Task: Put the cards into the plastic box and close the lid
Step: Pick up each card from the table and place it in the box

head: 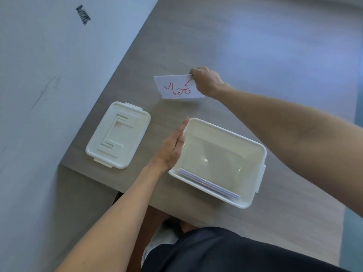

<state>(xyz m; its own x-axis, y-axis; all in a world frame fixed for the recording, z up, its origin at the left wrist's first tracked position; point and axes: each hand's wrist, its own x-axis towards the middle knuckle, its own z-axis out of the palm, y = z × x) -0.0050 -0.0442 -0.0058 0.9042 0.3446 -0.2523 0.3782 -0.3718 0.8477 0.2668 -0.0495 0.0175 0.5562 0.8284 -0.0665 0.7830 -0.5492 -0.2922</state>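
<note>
A white card with red writing (177,87) lies or hovers just above the table beyond the box, and my right hand (206,80) pinches its right end. The open white plastic box (259,154) stands in front of me with several cards (208,183) leaning against its near wall. My left hand (172,146) rests flat against the box's left wall, fingers straight. The white lid (117,134) lies flat on the table to the left of the box.
The grey wooden table (255,55) ends at a left edge close to the lid, and beyond it is pale floor (49,75) with a dark mark. My dark-clothed lap (225,252) is at the near edge.
</note>
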